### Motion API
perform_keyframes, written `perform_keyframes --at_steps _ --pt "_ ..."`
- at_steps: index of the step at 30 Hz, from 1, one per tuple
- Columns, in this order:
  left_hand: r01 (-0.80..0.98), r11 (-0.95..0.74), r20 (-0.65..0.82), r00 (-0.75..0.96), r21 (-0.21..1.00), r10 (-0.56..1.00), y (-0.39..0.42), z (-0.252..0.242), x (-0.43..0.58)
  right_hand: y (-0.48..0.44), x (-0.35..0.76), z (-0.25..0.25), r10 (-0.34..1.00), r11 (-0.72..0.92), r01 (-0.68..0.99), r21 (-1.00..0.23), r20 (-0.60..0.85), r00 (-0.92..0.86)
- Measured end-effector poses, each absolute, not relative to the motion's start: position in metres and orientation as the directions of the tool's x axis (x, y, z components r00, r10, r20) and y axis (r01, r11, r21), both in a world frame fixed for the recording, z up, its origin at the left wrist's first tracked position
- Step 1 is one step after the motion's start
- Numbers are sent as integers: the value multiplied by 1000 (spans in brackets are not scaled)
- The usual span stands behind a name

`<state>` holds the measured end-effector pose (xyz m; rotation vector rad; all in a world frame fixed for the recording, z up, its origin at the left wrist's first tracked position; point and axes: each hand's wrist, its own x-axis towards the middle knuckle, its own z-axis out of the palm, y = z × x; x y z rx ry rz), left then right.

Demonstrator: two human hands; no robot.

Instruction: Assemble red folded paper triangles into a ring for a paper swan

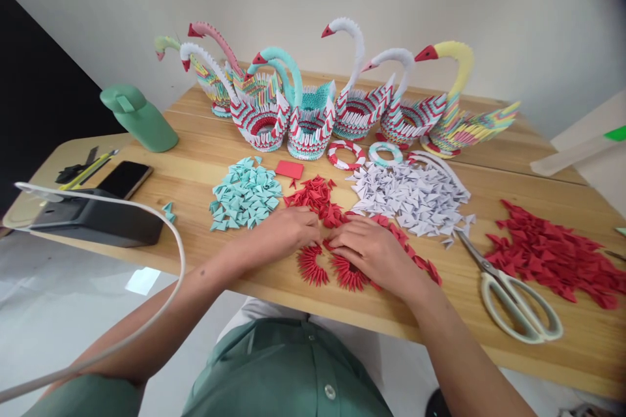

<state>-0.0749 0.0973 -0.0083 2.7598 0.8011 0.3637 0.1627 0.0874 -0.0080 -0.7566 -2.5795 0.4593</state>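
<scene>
Above the table's front edge my left hand (293,229) has its fingers curled down together beside the upper end of a curved red strip of folded paper pieces (311,268). What its fingertips pinch is hidden. My right hand (372,246) bends over a second curved red part (348,273), thumb and fingers closed on the red paper pieces. Loose red folded paper pieces (313,193) lie just beyond both hands. More red pieces in rows (420,262) stick out past my right hand. Whether the two curved parts join is hidden under my fingers.
Turquoise pieces (244,194), white pieces (411,199) and another red heap (557,251) lie around. Scissors (518,303) rest at right. Paper swans (310,124) and two rings (346,155) stand behind. A bottle (139,118), phone (126,179), black box (98,218) and white cable (178,254) are left.
</scene>
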Motion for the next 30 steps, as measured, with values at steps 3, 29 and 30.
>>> perform_keyframes --at_steps 3,29,30 --pt "492 -803 162 810 337 564 96 -7 -75 89 165 -9 561 798 412 -440 291 -775" --pt "481 -762 155 793 433 589 89 3 -74 89 172 -16 492 842 312 -440 389 -779" --pt "482 -759 152 792 437 591 89 3 -73 89 172 -15 492 842 312 -440 392 -777"
